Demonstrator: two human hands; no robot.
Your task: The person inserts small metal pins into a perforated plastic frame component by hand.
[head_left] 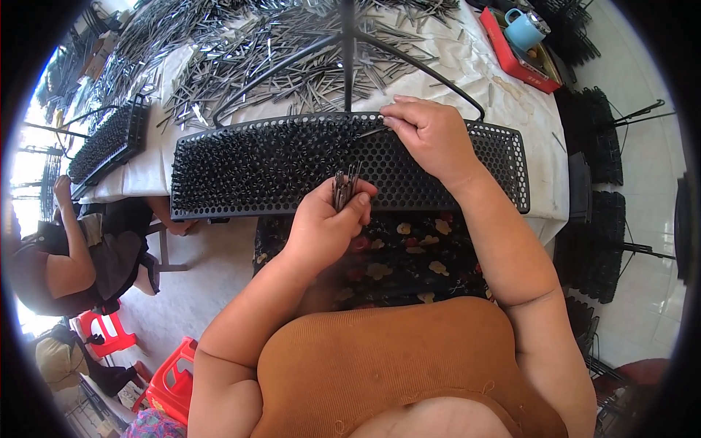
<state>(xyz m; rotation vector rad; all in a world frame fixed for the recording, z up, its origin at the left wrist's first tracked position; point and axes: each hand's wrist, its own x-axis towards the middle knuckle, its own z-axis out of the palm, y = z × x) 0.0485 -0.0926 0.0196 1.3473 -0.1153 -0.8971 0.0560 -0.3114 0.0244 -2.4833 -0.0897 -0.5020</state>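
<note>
A long black perforated panel (438, 191) lies along the table's near edge, with thin dark rods rising from its far side. Short dark metal pieces (248, 164) stand packed in the holes of its left half; much of the right half shows bare holes. Above the panel's near edge, my left hand (326, 219) is closed round a bundle of thin metal strips (346, 193), their ends pointing up. My right hand (431, 135) hovers over the far side of the panel, right of the filled holes. Its thumb and forefinger pinch one thin metal strip (373, 133).
Loose metal strips (270, 66) lie heaped over the white-covered table (478, 69). A red box (520, 67) with a light blue mug (527, 31) stands at the far right. On the left, a co-worker's hand (63, 190) is near another filled panel (113, 146). Red stools (175, 387) stand lower left.
</note>
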